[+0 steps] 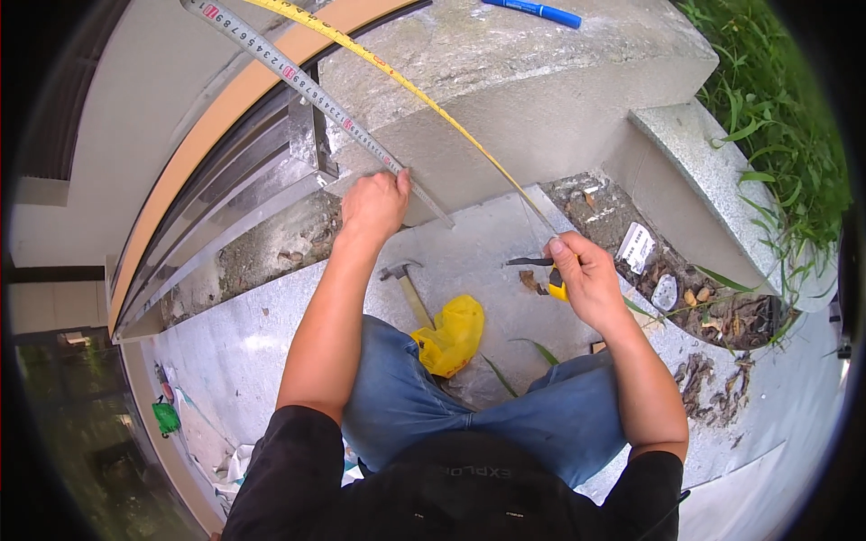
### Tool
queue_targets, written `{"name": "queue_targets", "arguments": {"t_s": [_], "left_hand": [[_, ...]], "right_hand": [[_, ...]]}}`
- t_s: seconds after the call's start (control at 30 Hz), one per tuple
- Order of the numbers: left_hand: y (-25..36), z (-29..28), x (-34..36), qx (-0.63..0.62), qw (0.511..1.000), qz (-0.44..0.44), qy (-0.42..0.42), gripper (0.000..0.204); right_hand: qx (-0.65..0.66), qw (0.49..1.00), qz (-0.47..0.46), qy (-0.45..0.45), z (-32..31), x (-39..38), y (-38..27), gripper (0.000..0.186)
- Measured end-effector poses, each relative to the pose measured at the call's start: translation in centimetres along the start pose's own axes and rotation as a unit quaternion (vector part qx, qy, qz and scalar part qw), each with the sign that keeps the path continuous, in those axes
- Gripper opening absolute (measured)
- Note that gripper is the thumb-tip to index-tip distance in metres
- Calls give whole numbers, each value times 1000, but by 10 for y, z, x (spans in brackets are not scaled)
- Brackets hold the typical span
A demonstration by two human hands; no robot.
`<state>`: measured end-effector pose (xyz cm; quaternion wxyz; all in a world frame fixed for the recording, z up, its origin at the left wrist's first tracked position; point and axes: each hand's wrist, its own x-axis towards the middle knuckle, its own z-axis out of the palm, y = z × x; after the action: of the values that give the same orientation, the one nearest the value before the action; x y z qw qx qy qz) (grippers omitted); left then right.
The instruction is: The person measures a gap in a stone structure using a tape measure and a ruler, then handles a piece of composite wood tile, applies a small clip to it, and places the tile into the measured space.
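Note:
My left hand is closed, its thumb and fingers at the edge of a pale measuring strip with dark figures and red marks. The strip slants from the far left, past the hand, to the grey slab. In my right hand is a yellow and black tape measure, with a dark strap poking out to its left. Its narrow yellow blade runs up and left in a long arc, beyond the picture's upper edge. Whether strip and blade join out of view, I cannot tell.
Between my knees lie a hammer and a crumpled yellow bag. A blue marker rests on the concrete ledge ahead. An orange-edged frame curves along the left. Dry leaves and grass are at the right.

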<state>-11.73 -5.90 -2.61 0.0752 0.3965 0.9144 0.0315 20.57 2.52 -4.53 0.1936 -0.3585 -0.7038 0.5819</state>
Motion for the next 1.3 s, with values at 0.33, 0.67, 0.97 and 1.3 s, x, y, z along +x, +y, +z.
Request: {"name": "queue_targets", "arguments": {"t_s": [0.33, 0.67, 0.97, 1.3], "left_hand": [[-2, -7, 0, -15, 999, -2, -32, 57], [-2, -10, 1, -17, 999, 1, -39, 61], [-3, -6, 4, 1, 1000, 7, -28, 62], [2, -13, 4, 25, 998, 7, -58, 57]], "right_hand": [[-3, 1000, -2, 6, 2, 3, 6, 36], [-5, 1000, 9, 5, 3, 8, 7, 34], [29, 999, -2, 32, -3, 14, 12, 36], [12, 1000, -5, 26, -3, 17, 15, 35]]}}
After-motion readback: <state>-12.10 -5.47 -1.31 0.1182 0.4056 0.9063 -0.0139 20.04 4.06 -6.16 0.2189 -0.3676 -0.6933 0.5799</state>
